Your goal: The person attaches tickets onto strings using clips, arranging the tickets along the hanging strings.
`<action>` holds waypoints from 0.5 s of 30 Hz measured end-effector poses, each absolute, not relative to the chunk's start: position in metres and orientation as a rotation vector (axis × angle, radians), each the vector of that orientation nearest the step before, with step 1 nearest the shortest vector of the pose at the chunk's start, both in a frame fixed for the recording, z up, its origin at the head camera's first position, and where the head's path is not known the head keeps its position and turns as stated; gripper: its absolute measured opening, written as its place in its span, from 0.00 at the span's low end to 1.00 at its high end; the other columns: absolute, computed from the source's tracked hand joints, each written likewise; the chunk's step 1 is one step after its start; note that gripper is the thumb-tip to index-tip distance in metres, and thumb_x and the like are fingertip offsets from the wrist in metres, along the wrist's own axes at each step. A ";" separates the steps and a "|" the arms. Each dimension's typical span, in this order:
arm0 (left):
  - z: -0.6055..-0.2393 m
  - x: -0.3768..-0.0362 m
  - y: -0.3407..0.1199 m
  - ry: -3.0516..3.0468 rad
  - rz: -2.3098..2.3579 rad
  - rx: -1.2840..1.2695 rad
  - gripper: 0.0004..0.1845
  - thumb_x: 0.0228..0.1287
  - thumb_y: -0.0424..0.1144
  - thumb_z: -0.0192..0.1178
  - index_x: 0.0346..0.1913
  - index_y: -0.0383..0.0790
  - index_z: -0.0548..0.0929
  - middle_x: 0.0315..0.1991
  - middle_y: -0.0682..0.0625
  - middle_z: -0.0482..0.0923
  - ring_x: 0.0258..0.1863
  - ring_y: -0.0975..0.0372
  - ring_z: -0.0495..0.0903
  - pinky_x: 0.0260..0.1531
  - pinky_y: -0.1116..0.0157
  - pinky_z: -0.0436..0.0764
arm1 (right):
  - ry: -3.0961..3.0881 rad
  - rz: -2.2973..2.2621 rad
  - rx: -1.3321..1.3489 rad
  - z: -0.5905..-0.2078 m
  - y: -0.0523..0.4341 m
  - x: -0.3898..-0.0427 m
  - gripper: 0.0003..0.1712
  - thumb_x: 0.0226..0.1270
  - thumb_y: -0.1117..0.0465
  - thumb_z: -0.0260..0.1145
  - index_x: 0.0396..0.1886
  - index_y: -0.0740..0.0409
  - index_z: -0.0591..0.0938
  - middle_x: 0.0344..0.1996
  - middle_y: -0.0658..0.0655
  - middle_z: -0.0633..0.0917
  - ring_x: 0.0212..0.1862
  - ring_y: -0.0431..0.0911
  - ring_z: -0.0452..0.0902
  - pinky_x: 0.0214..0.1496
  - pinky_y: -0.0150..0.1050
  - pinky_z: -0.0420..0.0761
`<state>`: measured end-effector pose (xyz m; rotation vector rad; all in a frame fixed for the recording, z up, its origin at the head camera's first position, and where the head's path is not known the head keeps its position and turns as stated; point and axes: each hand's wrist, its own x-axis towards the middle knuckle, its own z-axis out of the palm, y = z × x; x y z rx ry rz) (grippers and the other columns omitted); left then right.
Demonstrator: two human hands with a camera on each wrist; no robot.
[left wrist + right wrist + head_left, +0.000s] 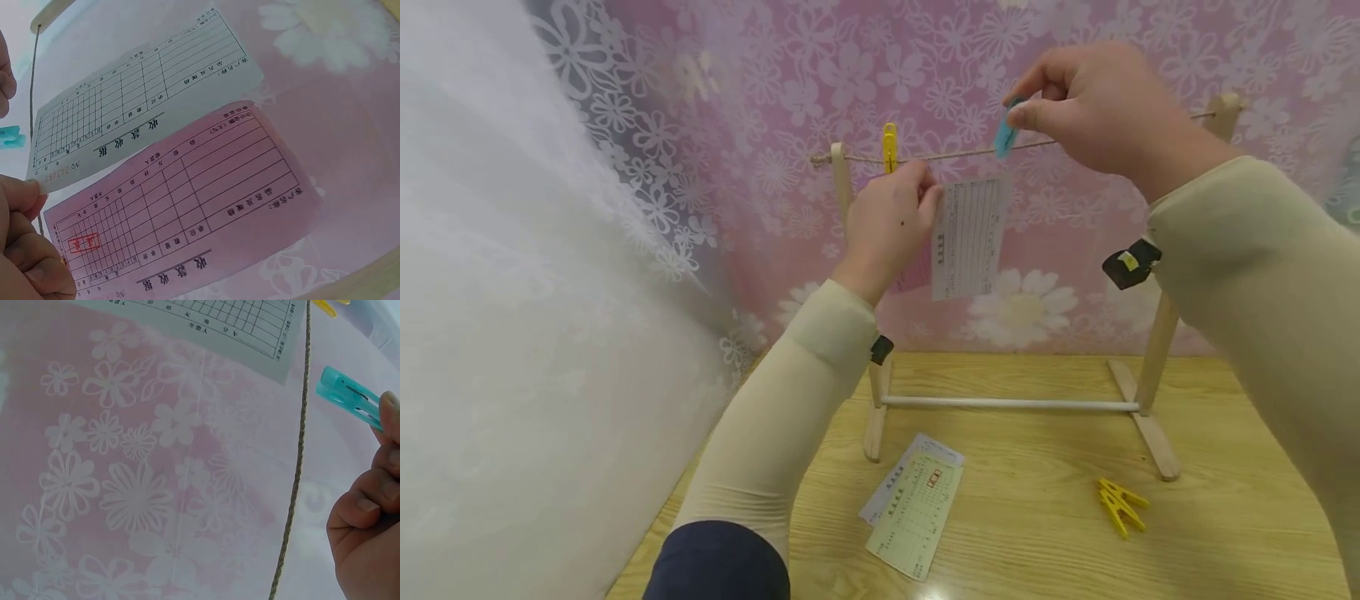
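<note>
My left hand (891,217) pinches a white receipt slip (967,237) by its upper corner, just under the rope (955,155). Behind that hand a pink receipt slip (187,219) hangs from the rope beneath a yellow clothespin (890,147), partly hidden in the head view. My right hand (1101,104) pinches a blue clothespin (1006,132) between thumb and fingers. In the head view the clothespin's tip overlaps the rope, to the right of the white slip's top. From the right wrist, the blue clothespin (347,394) appears beside the rope, apart from the slip.
A wooden stand (1157,358) with a white crossbar (1011,404) holds up the rope. On the wooden table (1022,517) lie a green slip (917,517) over another white one, and yellow clothespins (1122,505) at right. White sheer fabric (535,350) hangs at left.
</note>
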<state>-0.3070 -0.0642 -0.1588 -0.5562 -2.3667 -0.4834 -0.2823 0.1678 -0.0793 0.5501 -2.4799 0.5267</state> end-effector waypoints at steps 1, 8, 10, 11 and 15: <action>-0.157 -0.307 -0.063 -2.365 -0.485 -0.552 0.11 0.79 0.48 0.53 0.44 0.47 0.80 0.30 0.55 0.81 0.24 0.64 0.76 0.24 0.65 0.73 | -2.483 0.532 0.540 -0.079 0.167 -0.284 0.22 0.76 0.42 0.58 0.55 0.51 0.84 0.23 0.57 0.74 0.17 0.46 0.59 0.20 0.37 0.61; -0.149 -0.309 -0.057 -2.366 -0.449 -0.512 0.12 0.79 0.50 0.52 0.46 0.47 0.81 0.30 0.56 0.81 0.25 0.64 0.76 0.26 0.67 0.75 | -2.524 0.685 0.489 -0.075 0.160 -0.292 0.23 0.75 0.41 0.58 0.57 0.49 0.83 0.33 0.56 0.75 0.24 0.48 0.61 0.23 0.37 0.63; -0.148 -0.309 -0.057 -2.361 -0.443 -0.501 0.12 0.79 0.50 0.52 0.46 0.48 0.81 0.29 0.56 0.81 0.24 0.64 0.76 0.25 0.67 0.75 | -2.538 0.681 0.485 -0.075 0.158 -0.293 0.25 0.75 0.40 0.58 0.59 0.49 0.82 0.36 0.55 0.75 0.26 0.49 0.62 0.23 0.38 0.64; -0.148 -0.309 -0.056 -2.364 -0.444 -0.493 0.12 0.79 0.50 0.52 0.47 0.48 0.82 0.29 0.56 0.81 0.24 0.64 0.77 0.25 0.67 0.75 | -2.543 0.677 0.484 -0.076 0.156 -0.293 0.25 0.75 0.39 0.57 0.58 0.49 0.82 0.37 0.55 0.75 0.26 0.49 0.62 0.23 0.38 0.64; -0.148 -0.309 -0.056 -2.379 -0.447 -0.471 0.12 0.79 0.50 0.52 0.48 0.47 0.82 0.29 0.55 0.82 0.23 0.64 0.77 0.24 0.67 0.75 | -2.554 0.686 0.490 -0.079 0.154 -0.295 0.23 0.75 0.40 0.58 0.56 0.50 0.83 0.37 0.55 0.76 0.26 0.49 0.62 0.22 0.38 0.64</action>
